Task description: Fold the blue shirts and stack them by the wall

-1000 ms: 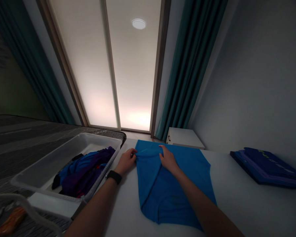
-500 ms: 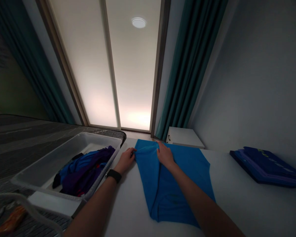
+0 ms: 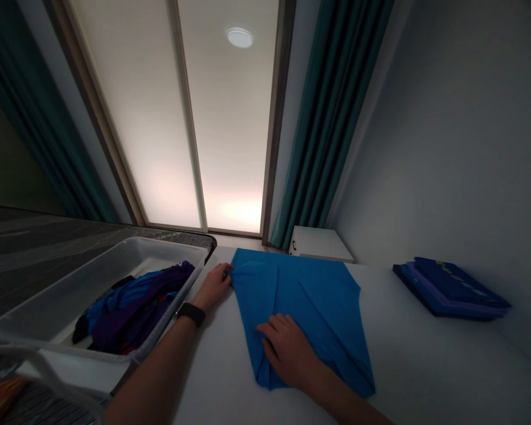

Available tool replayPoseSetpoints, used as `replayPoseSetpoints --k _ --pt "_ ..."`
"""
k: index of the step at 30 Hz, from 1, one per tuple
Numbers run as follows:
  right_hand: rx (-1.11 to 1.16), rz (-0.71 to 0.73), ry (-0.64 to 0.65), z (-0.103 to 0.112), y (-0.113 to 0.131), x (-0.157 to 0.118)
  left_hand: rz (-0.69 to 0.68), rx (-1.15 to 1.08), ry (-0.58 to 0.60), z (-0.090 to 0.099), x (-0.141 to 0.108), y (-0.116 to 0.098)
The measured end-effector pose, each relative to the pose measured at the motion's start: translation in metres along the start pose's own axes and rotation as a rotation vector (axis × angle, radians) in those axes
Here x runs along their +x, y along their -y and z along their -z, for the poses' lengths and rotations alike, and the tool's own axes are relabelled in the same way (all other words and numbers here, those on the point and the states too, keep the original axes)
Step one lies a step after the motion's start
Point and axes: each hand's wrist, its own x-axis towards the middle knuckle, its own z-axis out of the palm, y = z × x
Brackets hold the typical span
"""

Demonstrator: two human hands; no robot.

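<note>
A bright blue shirt (image 3: 310, 289) lies partly folded on the white table, its left side turned inward and creases running across it. My left hand (image 3: 215, 285), with a dark watch on the wrist, pinches the shirt's left edge near the far corner. Over the lower left part of the shirt rests my right hand (image 3: 287, 349), palm down, with the fingers stretched and the thumb apart. It covers some of the near folds.
Left of the table, a translucent plastic bin (image 3: 101, 265) holds crumpled blue and purple clothes (image 3: 137, 313). A stack of folded dark blue and purple clothes (image 3: 451, 289) sits at the right on the white table (image 3: 407, 360). Behind stands a white cabinet (image 3: 321, 243).
My right hand has let go of the shirt's far edge and moved down over its near part. My left hand keeps its pinch. The view has shifted slightly right.
</note>
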Motion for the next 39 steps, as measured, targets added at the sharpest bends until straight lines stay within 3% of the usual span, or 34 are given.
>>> replayPoseSetpoints --k 6,11,15,18,22,25,32,39 --pt "0.006 -0.023 -0.02 -0.006 -0.003 -0.007 -0.026 0.045 -0.015 0.0 0.002 0.002" --pt "0.099 -0.031 0.005 0.005 -0.005 -0.001 0.014 0.02 -0.031 0.002 0.002 0.002" --pt "0.103 -0.059 0.017 0.021 -0.029 0.035 0.021 -0.005 -0.041 0.002 0.001 -0.001" --pt "0.012 -0.206 0.032 0.026 -0.059 0.076 0.036 -0.034 -0.039 0.003 0.0 -0.003" --pt "-0.086 -0.368 -0.007 0.023 -0.093 0.121 0.044 -0.061 -0.045 0.003 0.0 -0.002" --pt "-0.103 -0.425 -0.018 0.015 -0.106 0.138 0.048 -0.073 -0.035 0.002 0.0 0.0" --pt "-0.035 -0.427 -0.055 0.006 -0.107 0.152 0.074 -0.106 -0.011 0.002 -0.001 -0.001" --pt "0.054 -0.424 -0.092 0.026 -0.108 0.137 0.087 -0.083 0.006 0.002 0.001 -0.002"
